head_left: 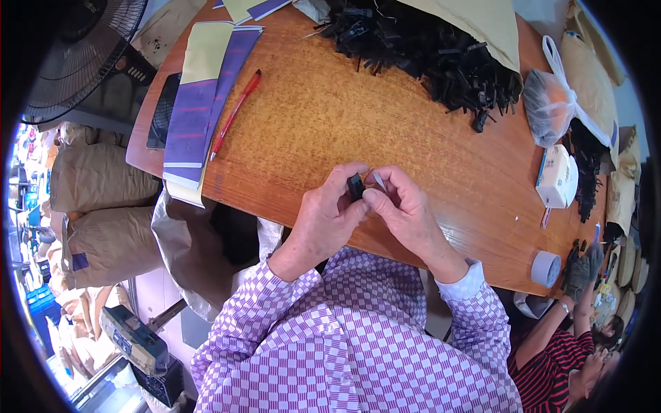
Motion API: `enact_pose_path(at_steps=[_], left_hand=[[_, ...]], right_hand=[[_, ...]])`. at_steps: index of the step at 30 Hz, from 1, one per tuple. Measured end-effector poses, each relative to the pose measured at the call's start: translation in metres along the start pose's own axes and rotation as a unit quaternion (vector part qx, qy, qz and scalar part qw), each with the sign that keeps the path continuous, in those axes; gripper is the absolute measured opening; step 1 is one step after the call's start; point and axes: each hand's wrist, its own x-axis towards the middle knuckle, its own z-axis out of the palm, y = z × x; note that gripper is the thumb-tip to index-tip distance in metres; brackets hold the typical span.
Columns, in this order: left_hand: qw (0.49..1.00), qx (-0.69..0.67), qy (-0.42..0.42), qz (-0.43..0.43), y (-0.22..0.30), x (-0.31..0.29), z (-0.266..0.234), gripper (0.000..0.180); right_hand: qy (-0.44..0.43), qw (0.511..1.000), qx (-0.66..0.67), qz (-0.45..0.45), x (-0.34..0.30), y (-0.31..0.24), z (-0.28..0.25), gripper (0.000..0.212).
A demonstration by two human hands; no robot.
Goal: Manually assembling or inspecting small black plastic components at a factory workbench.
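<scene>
My left hand (320,217) is closed on a small black piece (355,186), held upright between thumb and fingers above the table's near edge. Close beside it, my right hand (406,210) pinches a thin, pale, pointed strip that looks like a small blade (379,181). The fingertips of both hands nearly meet, and I cannot tell whether the strip touches the black piece. At the far side, a heap of black parts with strip-like ends (441,65) spills from a tan paper sack (482,24).
Left on the wooden table (303,117) lie a red pen (236,113) and folded purple-and-yellow paper bags (193,117). On the right are a tissue box (556,175), a tape roll (545,268) and a knotted plastic bag (549,103). An open sack (182,237) hangs below; a gloved co-worker (551,365) works at right.
</scene>
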Motion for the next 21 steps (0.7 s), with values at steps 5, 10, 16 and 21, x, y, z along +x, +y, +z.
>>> enact_pose_path(at_steps=[5, 10, 16, 21], left_hand=[[0.998, -0.062, -0.006, 0.008, 0.002, 0.001, -0.002, 0.038], [0.996, -0.082, -0.002, 0.02, -0.004, 0.002, -0.007, 0.034], [0.997, -0.059, 0.045, 0.024, -0.011, 0.0, -0.017, 0.031], [0.988, 0.067, 0.117, 0.081, -0.01, 0.0, -0.019, 0.033]], right_hand=[[-0.021, 0.999, -0.028, 0.013, 0.0, 0.002, 0.0, 0.018], [-0.036, 0.999, -0.027, 0.016, 0.004, 0.008, 0.009, 0.022], [-0.038, 0.993, -0.11, 0.019, 0.015, -0.005, 0.022, 0.015], [-0.019, 0.987, -0.16, -0.014, 0.023, -0.003, 0.033, 0.015]])
